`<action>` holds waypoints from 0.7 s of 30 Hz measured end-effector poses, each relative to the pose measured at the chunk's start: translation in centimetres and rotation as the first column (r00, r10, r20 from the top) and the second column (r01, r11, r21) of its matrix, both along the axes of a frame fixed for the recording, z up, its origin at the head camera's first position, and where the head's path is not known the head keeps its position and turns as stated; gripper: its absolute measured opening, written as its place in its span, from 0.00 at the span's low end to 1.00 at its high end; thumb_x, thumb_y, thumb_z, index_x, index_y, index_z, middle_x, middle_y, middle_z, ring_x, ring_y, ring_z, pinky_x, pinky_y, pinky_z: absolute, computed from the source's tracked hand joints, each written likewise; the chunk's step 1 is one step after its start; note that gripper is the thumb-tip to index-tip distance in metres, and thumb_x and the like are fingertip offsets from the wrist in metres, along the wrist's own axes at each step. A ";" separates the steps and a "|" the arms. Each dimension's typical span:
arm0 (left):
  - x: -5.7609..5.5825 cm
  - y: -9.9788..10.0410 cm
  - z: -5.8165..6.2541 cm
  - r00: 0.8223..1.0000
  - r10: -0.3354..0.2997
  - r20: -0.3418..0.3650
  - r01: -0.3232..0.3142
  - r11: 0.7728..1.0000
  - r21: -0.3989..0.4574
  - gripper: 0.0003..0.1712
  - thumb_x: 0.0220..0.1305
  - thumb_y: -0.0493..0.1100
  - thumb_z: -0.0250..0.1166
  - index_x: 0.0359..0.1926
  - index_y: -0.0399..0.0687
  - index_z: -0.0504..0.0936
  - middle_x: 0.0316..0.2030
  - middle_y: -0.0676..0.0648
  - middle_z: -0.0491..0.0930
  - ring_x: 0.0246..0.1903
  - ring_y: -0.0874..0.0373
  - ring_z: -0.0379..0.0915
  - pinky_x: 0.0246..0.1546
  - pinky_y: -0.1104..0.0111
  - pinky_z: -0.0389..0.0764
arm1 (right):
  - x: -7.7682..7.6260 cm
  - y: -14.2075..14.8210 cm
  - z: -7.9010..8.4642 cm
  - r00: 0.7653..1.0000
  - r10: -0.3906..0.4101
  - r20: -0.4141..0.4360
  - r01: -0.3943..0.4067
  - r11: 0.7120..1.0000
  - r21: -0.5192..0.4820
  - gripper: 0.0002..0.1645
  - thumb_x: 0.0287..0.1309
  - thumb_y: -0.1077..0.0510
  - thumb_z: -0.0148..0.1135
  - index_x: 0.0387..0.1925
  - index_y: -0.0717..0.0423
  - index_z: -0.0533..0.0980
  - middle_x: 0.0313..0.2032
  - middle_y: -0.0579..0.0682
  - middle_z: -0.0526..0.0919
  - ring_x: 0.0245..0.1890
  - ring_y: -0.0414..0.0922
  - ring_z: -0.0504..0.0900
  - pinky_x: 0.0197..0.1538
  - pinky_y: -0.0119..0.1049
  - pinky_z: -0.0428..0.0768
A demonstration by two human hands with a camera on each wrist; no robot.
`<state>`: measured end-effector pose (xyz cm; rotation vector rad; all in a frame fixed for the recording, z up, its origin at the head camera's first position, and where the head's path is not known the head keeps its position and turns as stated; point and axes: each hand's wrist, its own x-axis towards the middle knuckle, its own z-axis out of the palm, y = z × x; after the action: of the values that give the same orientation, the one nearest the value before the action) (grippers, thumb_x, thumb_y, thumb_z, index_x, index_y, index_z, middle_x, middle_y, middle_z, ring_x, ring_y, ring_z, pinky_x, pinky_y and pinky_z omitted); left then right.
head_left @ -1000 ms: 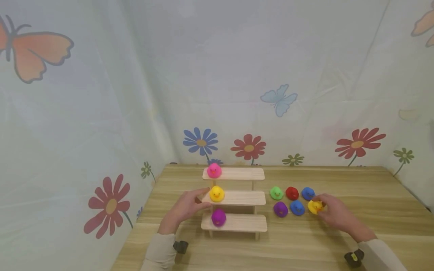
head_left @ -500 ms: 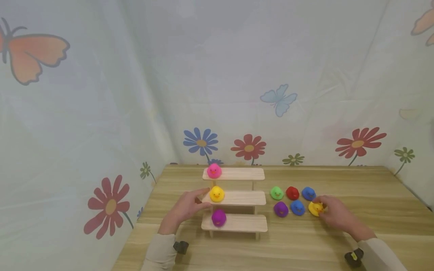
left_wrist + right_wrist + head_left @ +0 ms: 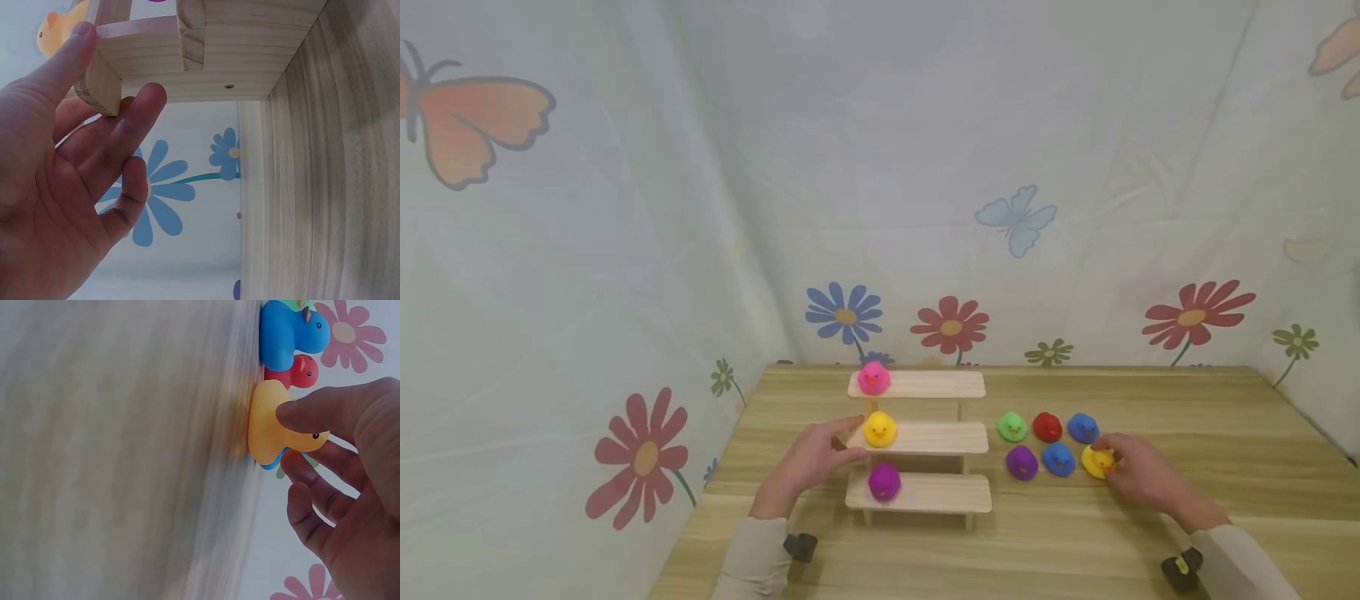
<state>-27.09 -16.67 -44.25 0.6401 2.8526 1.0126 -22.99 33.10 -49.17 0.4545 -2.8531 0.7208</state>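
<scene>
At the right of the table, my right hand [image 3: 1142, 472] pinches a yellow rubber duck [image 3: 1096, 461] between thumb and fingers. In the right wrist view the thumb lies across the side of that duck [image 3: 267, 425], whose base is at the tabletop. My left hand [image 3: 812, 457] grips the left end of the middle step of a wooden three-step stand [image 3: 932, 437]; the left wrist view shows the thumb on the board's end [image 3: 100, 87] and fingers beneath. Along the stand's left side sit a pink duck [image 3: 873, 378] on top, another yellow duck [image 3: 880, 430] mid-step and a purple duck [image 3: 884, 482] below.
Beside the held duck, a blue duck [image 3: 1058, 459] and a purple duck [image 3: 1022, 462] form the front row. Behind them stand a green duck [image 3: 1012, 427], a red duck [image 3: 1047, 427] and another blue duck [image 3: 1083, 428]. A flowered curtain [image 3: 925, 167] hangs behind the wooden table [image 3: 1075, 542].
</scene>
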 end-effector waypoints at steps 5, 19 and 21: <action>0.1 0.0 0.1 1.000 0.005 0.007 -0.005 1.000 -0.001 0.39 0.54 0.64 0.64 0.64 0.52 0.71 0.56 0.48 0.75 0.32 0.63 0.74 0.31 0.70 0.77 | 0.0 0.0 0.0 1.000 0.002 0.002 -0.002 1.000 -0.009 0.22 0.38 0.72 0.66 0.41 0.64 0.76 0.42 0.59 0.80 0.36 0.50 0.77 0.39 0.50 0.77; 0.0 0.0 0.0 1.000 -0.005 -0.005 0.005 1.000 0.007 0.39 0.55 0.64 0.63 0.63 0.51 0.71 0.55 0.47 0.76 0.33 0.62 0.75 0.31 0.71 0.77 | 0.3 -0.2 0.3 1.000 -0.011 -0.004 0.011 1.000 -0.009 0.24 0.40 0.69 0.68 0.45 0.66 0.76 0.44 0.63 0.79 0.39 0.55 0.78 0.42 0.54 0.77; 0.0 0.0 0.0 1.000 -0.003 -0.006 0.003 1.000 0.007 0.39 0.55 0.64 0.63 0.63 0.51 0.71 0.56 0.47 0.76 0.33 0.62 0.75 0.31 0.70 0.77 | 0.3 -0.4 0.3 1.000 -0.018 -0.025 0.018 1.000 -0.002 0.23 0.42 0.68 0.68 0.45 0.67 0.76 0.44 0.63 0.79 0.40 0.56 0.78 0.43 0.55 0.76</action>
<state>-27.12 -16.62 -44.26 0.6483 2.8534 1.0231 -22.65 32.70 -48.83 0.4333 -2.8300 0.7091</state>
